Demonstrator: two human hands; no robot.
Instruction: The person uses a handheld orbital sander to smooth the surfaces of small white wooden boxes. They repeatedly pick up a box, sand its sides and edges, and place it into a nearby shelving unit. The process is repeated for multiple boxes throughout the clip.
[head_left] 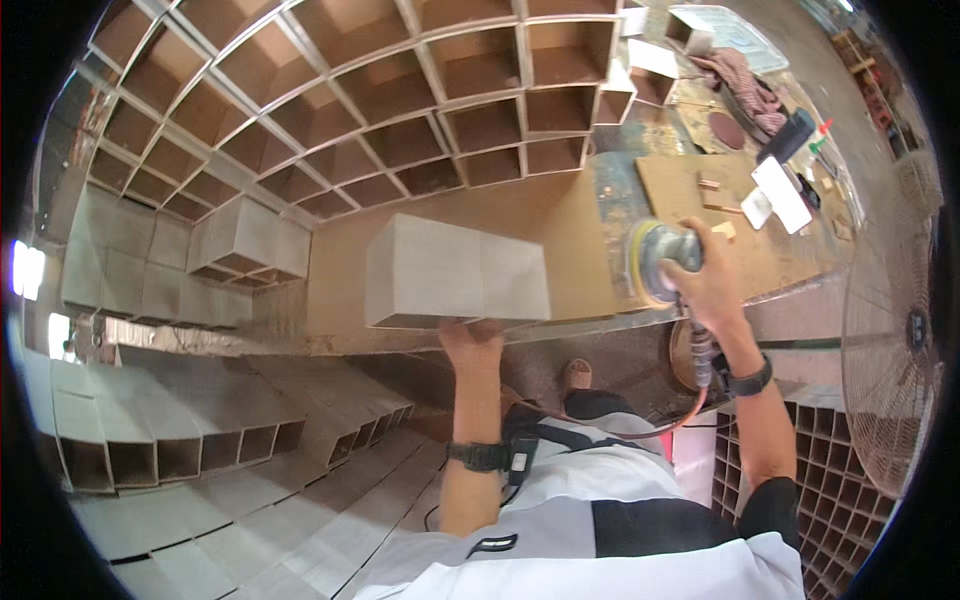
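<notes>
Clasping sander, right hand curved, left hand against box

Left hand: bare. A broad dark wristband encircles the wrist at lower centre.

Right hand: bare. A second dark band, with a thicker block on it, is worn on the wrist right of centre.

Upper garment: a shirt in white and pale grey, with a large black panel at bottom centre. The right sleeve is black. A small black tab with pale marks sits on the grey part.

Waist: a dark item bearing a pale rectangular label; a thin black cable shows nearby.

Legwear: dark. Footwear: brownish sandal, centre frame.
</notes>
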